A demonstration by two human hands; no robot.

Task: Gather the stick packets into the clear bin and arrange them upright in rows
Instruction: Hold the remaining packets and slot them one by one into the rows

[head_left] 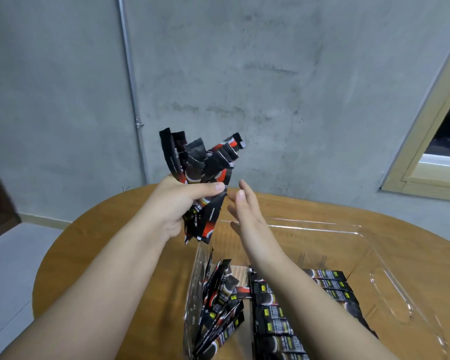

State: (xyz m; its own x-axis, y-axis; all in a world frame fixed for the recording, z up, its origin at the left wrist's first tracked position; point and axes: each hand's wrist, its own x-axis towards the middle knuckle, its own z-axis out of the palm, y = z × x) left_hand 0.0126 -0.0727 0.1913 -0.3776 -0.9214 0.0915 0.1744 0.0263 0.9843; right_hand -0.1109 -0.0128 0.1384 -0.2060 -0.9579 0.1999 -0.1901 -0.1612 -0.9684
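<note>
From the head view, the likeliest slip is in the bundle of stick packets (200, 183) held above the clear bin (374, 255): the packets splay at different angles and their ends are uneven, so one could slide out of the grip and drop onto the tabletop (102, 242) or land flat across the packets already inside. Lowering such a ragged fan could also knock over the leaning packets (218, 302) at the bin's left side or disturb the neat row (276, 315) beside them. The left hand (177, 203) is curled tightly around the bundle's middle. The right hand (244, 211) is flat, fingers straight, holding nothing, just beside the bundle and apparently not touching it.
</note>
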